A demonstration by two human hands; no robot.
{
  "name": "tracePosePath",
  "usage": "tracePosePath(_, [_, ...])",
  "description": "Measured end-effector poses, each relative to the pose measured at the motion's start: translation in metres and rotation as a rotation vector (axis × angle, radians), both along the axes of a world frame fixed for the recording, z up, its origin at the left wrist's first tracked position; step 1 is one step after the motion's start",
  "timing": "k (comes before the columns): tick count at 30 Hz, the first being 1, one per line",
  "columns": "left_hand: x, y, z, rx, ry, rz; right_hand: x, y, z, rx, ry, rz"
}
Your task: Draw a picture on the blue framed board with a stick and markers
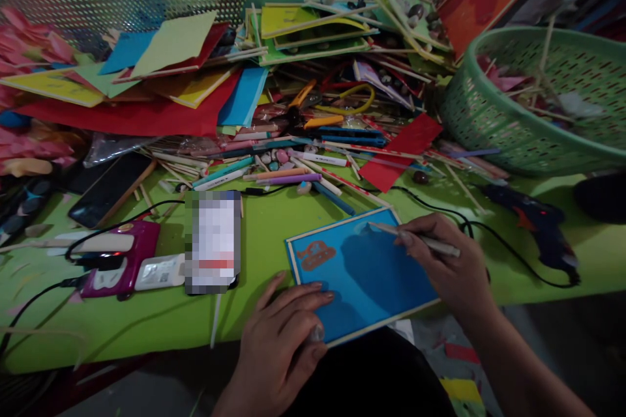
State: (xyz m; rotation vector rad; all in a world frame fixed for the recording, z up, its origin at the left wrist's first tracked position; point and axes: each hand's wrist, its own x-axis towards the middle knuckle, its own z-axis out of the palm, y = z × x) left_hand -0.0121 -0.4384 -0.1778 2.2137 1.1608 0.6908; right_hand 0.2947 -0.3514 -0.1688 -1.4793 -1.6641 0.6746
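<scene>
A green basket [513, 124] sits on the right of the green desk [147, 319], with a dark glue gun [538, 225] just before it. Coloured paper sheets [147, 78] are heaped behind. Pens [274, 169] lie scattered near a phone [213, 241].

The phone [212, 241] screen is pixelated and unreadable. The right hand [452, 267] hides the blue card's [362, 280] right corner and part of the pen [386, 229]; the left hand [283, 332] covers the card's near corner. The green basket [513, 124] runs off the right edge.
</scene>
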Motion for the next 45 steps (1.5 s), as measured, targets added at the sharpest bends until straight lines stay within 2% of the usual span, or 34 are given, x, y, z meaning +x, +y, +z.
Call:
tracePosePath(14, [-0.0007,0.0004,0.0000,-0.006,0.015,-0.010,0.0049,-0.0015,-0.0068,-0.011,0.006,-0.003])
tracePosePath(23, [-0.0005,0.0007,0.0019,-0.012,0.017,-0.009,0.0016,-0.0018,0.0001,0.010,0.009,0.004])
tracePosePath(39, [0.0005,0.0019,0.0045,0.008,-0.006,-0.008,0.0020,-0.0005,-0.0050,-0.029,0.020,0.004])
tracePosePath(45, [0.0000,0.0033,0.0047,0.014,0.001,-0.021,0.0024,-0.0009,-0.0065,-0.036,0.026,0.064])
